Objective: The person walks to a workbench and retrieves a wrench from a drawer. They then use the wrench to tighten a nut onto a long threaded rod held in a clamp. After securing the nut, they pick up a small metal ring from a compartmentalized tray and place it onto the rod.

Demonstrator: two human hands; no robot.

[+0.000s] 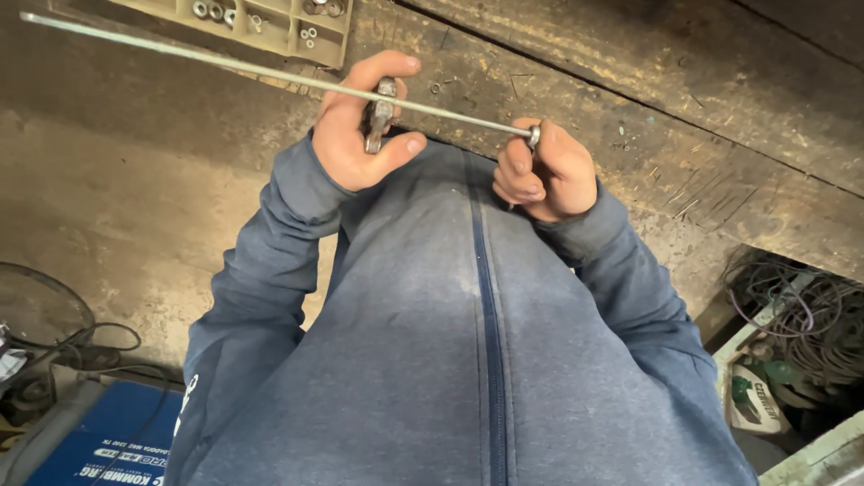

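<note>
The left hand [360,135] was closed around a small wrench [379,115] set on a long thin metal rod [270,74], apparently to hold a fitting steady. The right hand [544,171] pinched the nut [534,136] at the rod's near end, fingers curled shut. The rod slanted away over the worn wooden surface [630,81], its far end beyond a tray [270,27] of nuts.

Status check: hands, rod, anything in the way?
Left hand closed on a small metal tool at the long thin rod. Right hand pinching the nut at the rod's end. Compartment tray beyond, clear of hands.
</note>
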